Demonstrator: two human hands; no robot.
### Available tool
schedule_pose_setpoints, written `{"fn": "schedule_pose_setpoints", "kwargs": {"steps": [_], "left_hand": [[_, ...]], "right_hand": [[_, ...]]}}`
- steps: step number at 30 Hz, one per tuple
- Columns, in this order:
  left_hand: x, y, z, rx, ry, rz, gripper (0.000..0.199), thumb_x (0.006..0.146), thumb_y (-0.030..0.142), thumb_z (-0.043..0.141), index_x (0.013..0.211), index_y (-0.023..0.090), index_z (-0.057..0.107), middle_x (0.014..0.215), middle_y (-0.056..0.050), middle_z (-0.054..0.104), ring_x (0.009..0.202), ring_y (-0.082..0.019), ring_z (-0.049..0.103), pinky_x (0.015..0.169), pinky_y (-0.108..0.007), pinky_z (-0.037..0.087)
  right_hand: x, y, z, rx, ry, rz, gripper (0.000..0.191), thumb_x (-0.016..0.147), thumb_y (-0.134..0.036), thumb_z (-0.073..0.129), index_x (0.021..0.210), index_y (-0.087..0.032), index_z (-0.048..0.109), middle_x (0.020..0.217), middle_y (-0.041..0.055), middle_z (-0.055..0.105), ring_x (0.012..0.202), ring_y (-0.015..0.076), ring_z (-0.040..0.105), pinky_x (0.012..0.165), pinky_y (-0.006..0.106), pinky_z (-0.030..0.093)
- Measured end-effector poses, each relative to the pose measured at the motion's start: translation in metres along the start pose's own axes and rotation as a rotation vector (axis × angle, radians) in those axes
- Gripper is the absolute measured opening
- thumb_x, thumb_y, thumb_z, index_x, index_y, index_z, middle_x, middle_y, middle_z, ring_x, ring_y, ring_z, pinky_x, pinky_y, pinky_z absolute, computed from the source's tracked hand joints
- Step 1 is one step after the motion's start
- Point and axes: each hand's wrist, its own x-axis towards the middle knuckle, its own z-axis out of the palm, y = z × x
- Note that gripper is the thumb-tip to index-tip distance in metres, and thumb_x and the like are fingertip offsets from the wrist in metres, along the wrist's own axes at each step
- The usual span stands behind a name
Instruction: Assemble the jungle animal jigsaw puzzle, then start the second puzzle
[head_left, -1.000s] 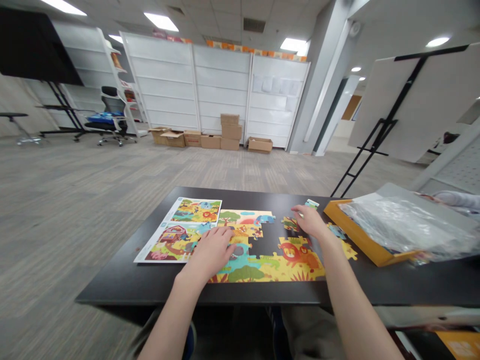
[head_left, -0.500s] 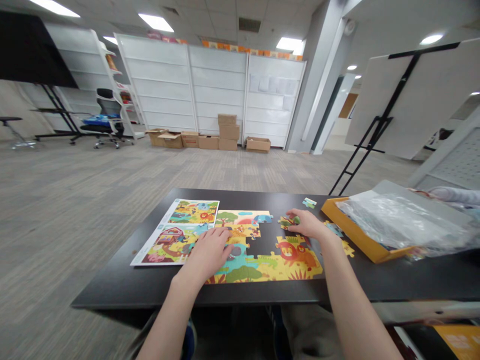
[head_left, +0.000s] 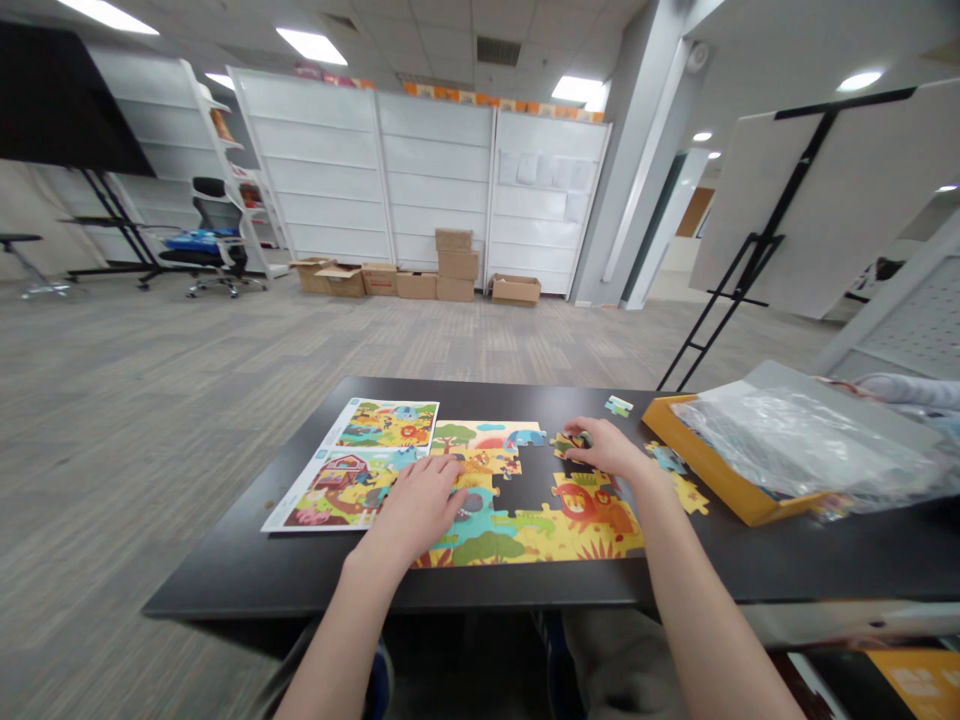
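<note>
A partly assembled jigsaw puzzle (head_left: pixel 487 546) with animal pictures lies on the dark table, with a gap showing in its upper right middle. My left hand (head_left: pixel 421 498) rests flat over the puzzle's left side, fingers stretched out, and covers part of it and the edge of the printed picture sheet (head_left: pixel 337 478). Above the lion section, my right hand (head_left: pixel 609 448) has its fingers on a green and yellow puzzle piece (head_left: pixel 562 446), right of the blue elephant part. The fingers hide some of that piece; I cannot tell whether it is lifted.
Loose pieces lie to the right: a green and white piece (head_left: pixel 619 406) at the back, a bluish piece (head_left: pixel 667 459) and a yellow piece (head_left: pixel 690 494). An orange-edged box (head_left: pixel 724 480) holding clear plastic wrap (head_left: pixel 810 440) stands at the table's right.
My right hand has shifted slightly left with the puzzle piece, bringing it closer to the elephant part. My left hand has stayed in place.
</note>
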Motion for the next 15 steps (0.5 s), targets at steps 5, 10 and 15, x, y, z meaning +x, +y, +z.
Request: {"fn": "schedule_pose_setpoints", "kwargs": {"steps": [5,10,15], "left_hand": [[0.0004,-0.0001,0.0002,-0.006,-0.001,-0.007,0.026,0.1,0.032,0.052,0.12,0.019,0.063,0.136,-0.012,0.064,0.127,-0.031,0.058,0.107,-0.048,0.044],[0.0005,0.0004,-0.0011,-0.009,-0.023,-0.015,0.027,0.1,0.034,0.052,0.121,0.019,0.063,0.135,-0.012,0.064,0.125,-0.031,0.059,0.106,-0.047,0.045],[0.0002,0.0003,-0.0015,0.009,-0.021,-0.015,0.028,0.1,0.035,0.053,0.12,0.018,0.064,0.137,-0.013,0.064,0.125,-0.031,0.059,0.106,-0.047,0.045]], "right_hand": [[0.0002,-0.0007,0.0019,0.041,0.04,-0.056,0.036,0.075,-0.021,0.08,0.11,-0.022,0.071,0.11,0.0085,0.074,0.103,0.0258,0.069,0.095,0.038,0.052],[0.0015,-0.0003,0.0051,0.119,0.054,-0.062,0.042,0.074,-0.017,0.08,0.114,-0.019,0.07,0.113,0.0097,0.07,0.101,0.0238,0.068,0.089,0.035,0.055],[0.0035,0.0012,0.0094,0.17,0.032,-0.054,0.038,0.072,-0.017,0.082,0.109,-0.019,0.073,0.111,0.0094,0.07,0.092,0.0209,0.069,0.084,0.034,0.057]]}}
